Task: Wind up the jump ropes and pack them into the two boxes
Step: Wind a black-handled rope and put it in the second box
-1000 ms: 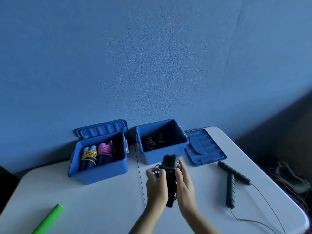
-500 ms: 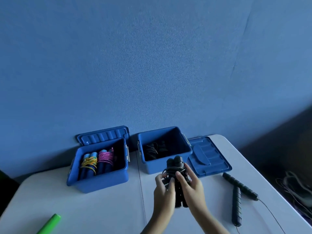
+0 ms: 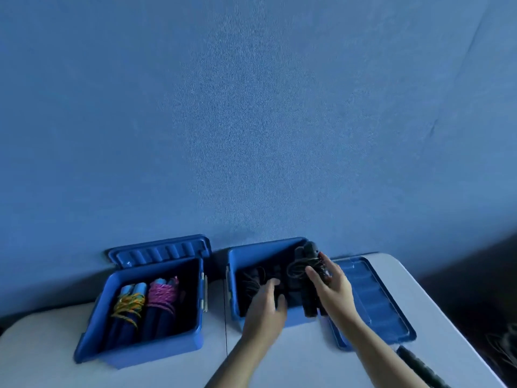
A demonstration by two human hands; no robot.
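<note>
Wound black rope (image 3: 309, 278) in right hand (image 3: 333, 287) over box (image 3: 235, 275)

On the white counter (image 3: 167, 371) stand two open blue plastic boxes, the left box (image 3: 145, 345) holding two wound ropes, one yellow (image 3: 128, 306) and one pink (image 3: 163, 296). The right hand (image 3: 331, 289) grips a wound black jump rope bundle (image 3: 309, 275) over the right box (image 3: 232, 278), while the left hand (image 3: 265, 306) reaches inside it. A blue lid (image 3: 375, 301) lies flat just beside that box.

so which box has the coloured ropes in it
The left blue box: it holds the yellow-wound and pink-wound ropes; the right box holds only black ones.
</note>
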